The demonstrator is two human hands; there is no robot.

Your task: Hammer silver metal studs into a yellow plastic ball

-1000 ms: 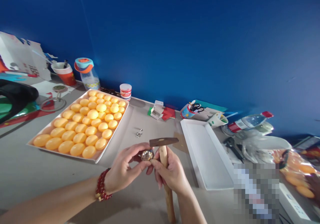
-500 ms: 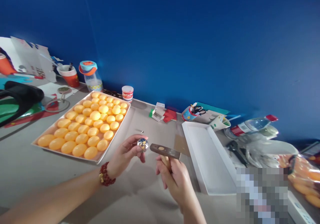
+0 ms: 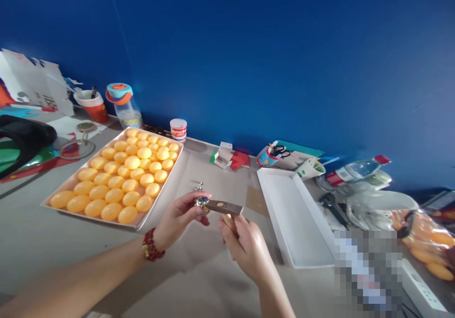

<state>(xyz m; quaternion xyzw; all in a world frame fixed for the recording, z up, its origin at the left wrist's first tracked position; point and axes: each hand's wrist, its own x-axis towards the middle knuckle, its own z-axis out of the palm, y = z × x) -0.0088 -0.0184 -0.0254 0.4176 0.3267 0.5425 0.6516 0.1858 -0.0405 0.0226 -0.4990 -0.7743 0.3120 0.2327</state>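
Note:
My left hand [image 3: 185, 216], with a red beaded bracelet at the wrist, pinches a small mirrored ball [image 3: 202, 204] between thumb and fingers. My right hand [image 3: 243, 242] is wrapped round the wooden handle of a hammer [image 3: 225, 207]. The narrow end of the hammer's dark head overlaps the right side of the ball and seems to touch it. Just beyond my left hand lie a few small shiny bits [image 3: 199, 186], too small to name.
A tray of orange balls [image 3: 140, 221] lies on the left. An open white box [image 3: 305, 232] stands on the right. Along the wall are a jug [image 3: 124, 107], a small tub [image 3: 178, 129] and a cup with scissors [image 3: 267, 158]. A plastic bottle [image 3: 355, 173] lies further right.
The hammer has moved left, its head closing the gap to the mirrored ball. My left hand keeps hold of the ball, and the whole view has shifted slightly.

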